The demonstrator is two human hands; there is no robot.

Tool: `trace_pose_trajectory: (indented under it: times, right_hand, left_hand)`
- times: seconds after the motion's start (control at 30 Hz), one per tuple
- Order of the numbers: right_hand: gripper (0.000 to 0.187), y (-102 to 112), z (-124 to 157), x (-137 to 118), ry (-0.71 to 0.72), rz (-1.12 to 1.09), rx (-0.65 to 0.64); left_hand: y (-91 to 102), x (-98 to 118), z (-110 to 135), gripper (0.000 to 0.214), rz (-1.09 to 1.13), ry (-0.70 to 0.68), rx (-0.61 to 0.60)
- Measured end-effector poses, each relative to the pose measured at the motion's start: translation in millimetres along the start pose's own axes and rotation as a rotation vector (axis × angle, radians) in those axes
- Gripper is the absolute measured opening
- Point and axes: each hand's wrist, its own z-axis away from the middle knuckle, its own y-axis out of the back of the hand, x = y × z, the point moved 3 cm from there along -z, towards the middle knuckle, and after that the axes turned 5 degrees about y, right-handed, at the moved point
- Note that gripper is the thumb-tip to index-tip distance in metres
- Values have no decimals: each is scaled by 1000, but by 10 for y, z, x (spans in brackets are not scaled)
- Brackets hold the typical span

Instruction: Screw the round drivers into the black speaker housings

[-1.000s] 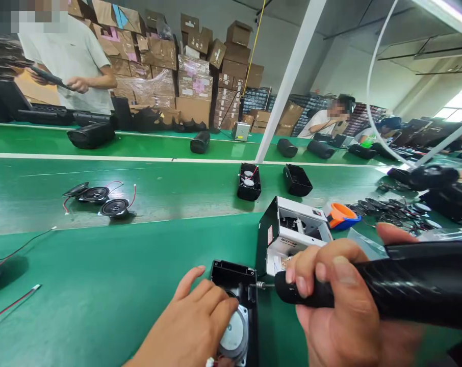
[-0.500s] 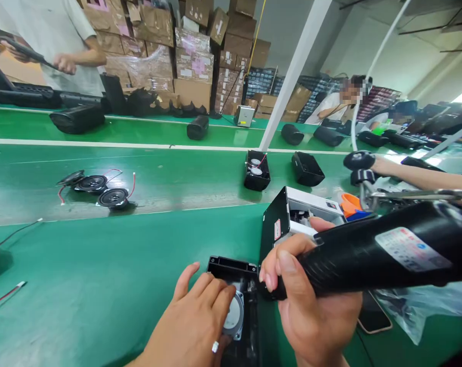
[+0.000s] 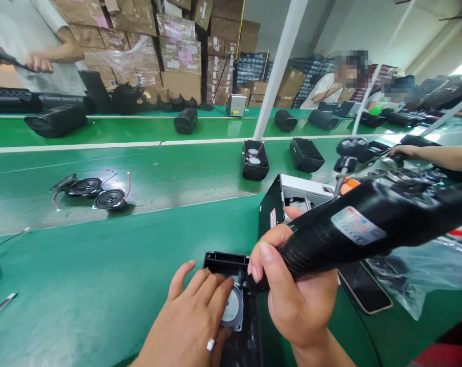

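Note:
My right hand (image 3: 296, 295) is wrapped round a black electric screwdriver (image 3: 361, 229), whose tip points down into a black speaker housing (image 3: 231, 265) at the bottom centre. My left hand (image 3: 193, 321) lies with fingers spread over the housing, pressing on the silver speaker driver (image 3: 233, 308) inside it.
A white and black screw box (image 3: 288, 196) stands just behind the housing. A phone (image 3: 364, 288) and a plastic bag (image 3: 418, 278) lie to the right. Three loose speaker drivers (image 3: 91, 191) sit on the green belt (image 3: 101, 265) at left. Other housings and other people's hands are farther back.
The screwdriver has tilted from level to tip-down and moved left onto the housing. My left hand stays on the driver. The view has shifted downward slightly.

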Motion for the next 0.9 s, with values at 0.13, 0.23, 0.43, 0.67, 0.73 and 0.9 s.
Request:
trace_pose_trajectory:
  times: [0.13, 0.23, 0.43, 0.67, 0.73, 0.9]
  right_hand:
    - [11, -18, 0, 31, -13, 11, -64]
    - [12, -60, -29, 10, -28, -41, -111]
    - [13, -136, -62, -30, -89, -150, -116]
    - [17, -149, -51, 6, -104, -134, -89]
    - [19, -167, -26, 30, -93, -114, -81]
    - [17, -101, 0, -68, -4, -124, -32]
  left_hand:
    - [3, 63, -44, 63, -52, 10, -24]
    - [20, 102, -60, 52, -85, -5, -39]
    - [22, 124, -48, 35, -122, -3, -51]
    - [40, 122, -62, 48, -186, -69, 45]
    - [45, 85, -55, 40, -217, -105, 80]
    - [4, -53, -23, 34, -247, -179, 127]
